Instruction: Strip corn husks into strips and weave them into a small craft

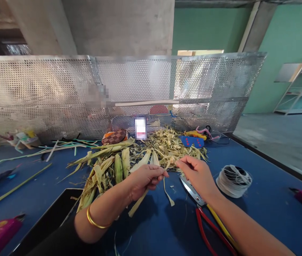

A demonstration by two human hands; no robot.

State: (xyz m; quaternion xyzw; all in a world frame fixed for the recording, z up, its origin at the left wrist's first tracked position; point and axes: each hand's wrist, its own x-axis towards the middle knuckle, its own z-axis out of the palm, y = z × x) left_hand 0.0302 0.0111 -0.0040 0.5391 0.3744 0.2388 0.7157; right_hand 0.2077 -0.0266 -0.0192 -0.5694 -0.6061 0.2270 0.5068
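Observation:
My left hand (pixel 151 176), with a gold bangle at the wrist, is closed in a pinch on a pale dried corn husk (pixel 138 206) whose strip hangs below the palm. Another thin husk strip (pixel 168 195) dangles just right of those fingers. Thumb and fingertips of my right hand (pixel 197 175) are pressed together a short way off; what they hold is too fine to make out. Under that hand lie red-handled scissors (pixel 192 190), blades partly covered. A spool of white string (pixel 235 181) stands to its right. Heaped corn husks (pixel 105 174) lie beyond my left forearm.
Shredded husk pieces (pixel 169 142) are piled at the back, near a checkered pouch (pixel 115 136) and a blue item with red dots (pixel 192 141). A black tray (pixel 57 209) sits at left. A perforated metal screen (pixel 135 80) borders the blue table (pixel 263 160). Magenta-handled tools (pixel 1 233) lie at both sides.

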